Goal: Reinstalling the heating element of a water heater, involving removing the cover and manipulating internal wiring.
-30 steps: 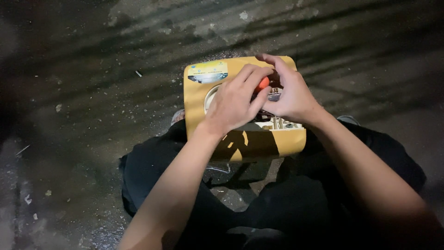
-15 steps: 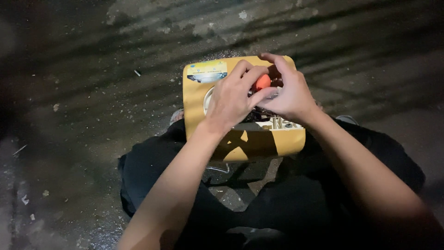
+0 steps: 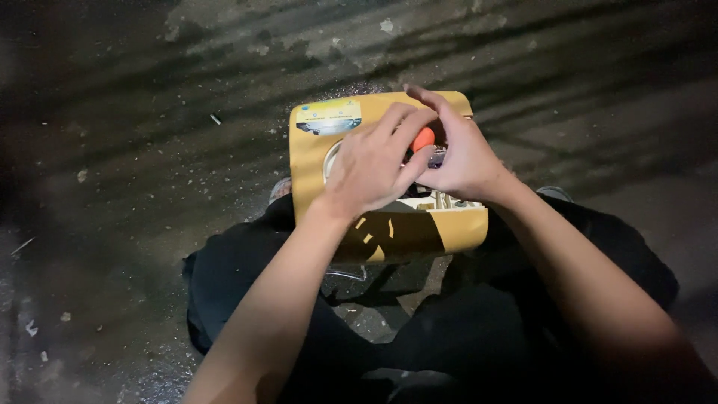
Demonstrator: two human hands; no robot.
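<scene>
Both hands on mustard-yellow plastic appliance housing (image 3: 389,224): left hand (image 3: 370,168) and right hand (image 3: 464,161) pinch small orange rounded part (image 3: 423,138) at 12 o'clock, seemingly mid-fitting; needs steady grip.

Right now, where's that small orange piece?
In the head view, the orange piece sits pinched between the left hand and right hand, over the yellow panel, right of centre.
</scene>
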